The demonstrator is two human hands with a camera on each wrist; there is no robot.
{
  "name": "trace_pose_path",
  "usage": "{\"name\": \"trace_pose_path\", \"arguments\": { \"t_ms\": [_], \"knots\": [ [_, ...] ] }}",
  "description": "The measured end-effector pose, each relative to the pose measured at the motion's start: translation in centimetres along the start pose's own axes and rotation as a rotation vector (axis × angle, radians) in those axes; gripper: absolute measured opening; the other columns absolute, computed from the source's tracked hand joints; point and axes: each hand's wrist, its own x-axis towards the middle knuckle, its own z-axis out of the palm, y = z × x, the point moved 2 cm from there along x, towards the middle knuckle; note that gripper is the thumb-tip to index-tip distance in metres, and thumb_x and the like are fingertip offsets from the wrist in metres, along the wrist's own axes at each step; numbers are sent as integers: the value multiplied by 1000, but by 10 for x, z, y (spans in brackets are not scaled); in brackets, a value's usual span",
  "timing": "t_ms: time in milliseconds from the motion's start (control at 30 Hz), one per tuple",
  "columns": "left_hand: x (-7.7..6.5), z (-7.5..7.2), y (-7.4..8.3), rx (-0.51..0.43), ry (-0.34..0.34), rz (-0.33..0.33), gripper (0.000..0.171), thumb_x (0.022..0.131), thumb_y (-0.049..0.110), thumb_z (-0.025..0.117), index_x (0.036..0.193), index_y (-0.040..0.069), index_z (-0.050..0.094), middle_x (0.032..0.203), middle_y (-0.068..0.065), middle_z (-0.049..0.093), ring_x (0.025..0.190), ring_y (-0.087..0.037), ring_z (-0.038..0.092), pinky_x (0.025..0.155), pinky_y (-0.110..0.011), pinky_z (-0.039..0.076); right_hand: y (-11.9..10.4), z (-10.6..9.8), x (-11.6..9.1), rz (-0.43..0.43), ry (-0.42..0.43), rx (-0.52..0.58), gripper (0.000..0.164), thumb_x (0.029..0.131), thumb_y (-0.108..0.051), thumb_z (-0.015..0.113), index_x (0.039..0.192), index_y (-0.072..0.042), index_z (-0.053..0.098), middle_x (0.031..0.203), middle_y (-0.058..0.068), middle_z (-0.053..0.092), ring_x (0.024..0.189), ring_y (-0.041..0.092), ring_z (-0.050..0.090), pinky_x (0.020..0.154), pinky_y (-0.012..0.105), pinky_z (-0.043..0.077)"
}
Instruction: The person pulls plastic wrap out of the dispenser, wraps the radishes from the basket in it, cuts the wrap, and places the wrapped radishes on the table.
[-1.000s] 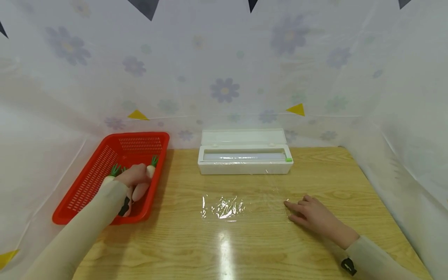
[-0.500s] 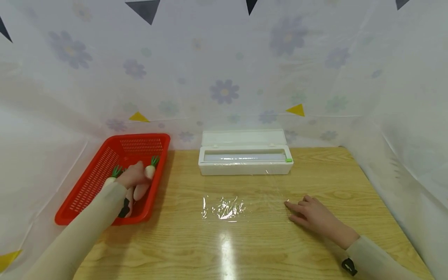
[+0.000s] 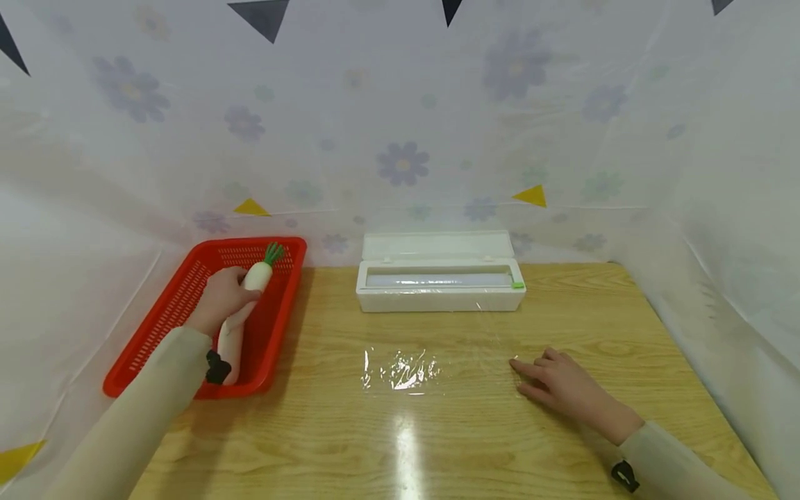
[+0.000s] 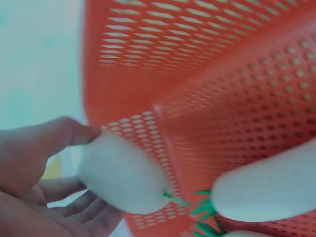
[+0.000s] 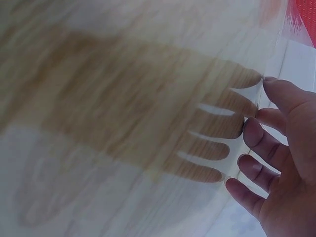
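My left hand [image 3: 221, 298] grips a white radish [image 3: 257, 276] with green leaves, holding it over the red basket [image 3: 275, 347]. The radish's leafy end points toward the back right. Below it, another white radish [image 3: 230, 354] lies in the basket, partly covered by the hand and wrist. The left wrist view shows thumb and fingers around the held radish [image 4: 126, 177], with more radishes [image 4: 266, 190] beside it. My right hand [image 3: 565, 389] rests its fingertips on the table at the right side of a sheet of clear plastic wrap [image 3: 406, 371].
A white cling film box [image 3: 440, 300] stands at the table's back with its lid [image 3: 437, 244] raised. Inside lies the roll [image 3: 437, 280], and a green slider [image 3: 517, 285] sits at its right end. A flowered cloth wall [image 3: 400, 125] closes off the back.
My left hand has lifted a radish up from among the others in the basket, toward the back. The right hand has stayed in place on the table.
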Motion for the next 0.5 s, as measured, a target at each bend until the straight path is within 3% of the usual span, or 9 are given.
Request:
{"name": "trace_pose_path", "arguments": {
  "t_ms": [267, 500],
  "knots": [
    [-20, -17, 43, -56, 131, 8, 61, 101, 24, 67, 147, -10, 44, 140, -35, 53, 119, -49, 56, 99, -65, 48, 0, 1, 0, -6, 22, -1, 44, 89, -27, 83, 128, -9, 75, 72, -21, 52, 74, 4, 37, 64, 26, 34],
    [-36, -5, 96, -77, 172, 128, 54, 98, 19, 71, 143, -5, 52, 138, -28, 60, 118, -44, 59, 101, -63, 47, -1, 0, 0, 11, 7, -12, 43, 89, -28, 83, 127, -10, 75, 73, -18, 54, 75, 5, 38, 65, 27, 36]
  ]
}}
